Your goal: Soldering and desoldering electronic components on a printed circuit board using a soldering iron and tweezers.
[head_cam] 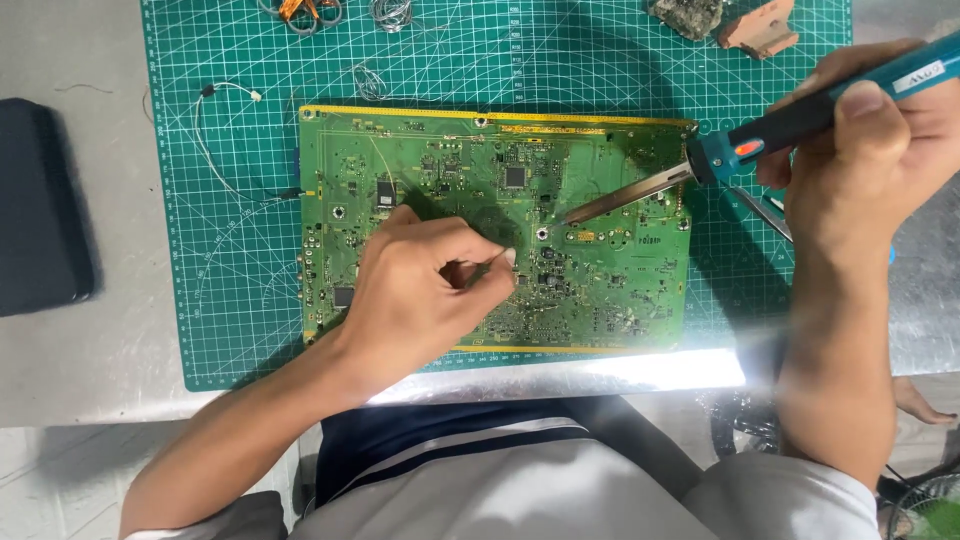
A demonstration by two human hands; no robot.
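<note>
Soldering in progress: circuit board (500, 230) flat on green cutting mat (230, 300), on bench. Right hand (880, 150), grip closed round soldering iron (800, 125), tip just above board ctr. Left hand (425, 290) pinches thin solder wire (492, 258) nearby. Joint not yet visibly made.

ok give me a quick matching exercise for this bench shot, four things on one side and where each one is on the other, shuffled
Things:
1. soldering iron
2. circuit board
3. black case
4. brown chunk

Places:
A. far left of the table, off the mat
B. top right corner of the cutting mat
C. held in the right hand, tip down at the board
D. flat on the mat, under the left hand

Pairs: 1-C, 2-D, 3-A, 4-B
</note>
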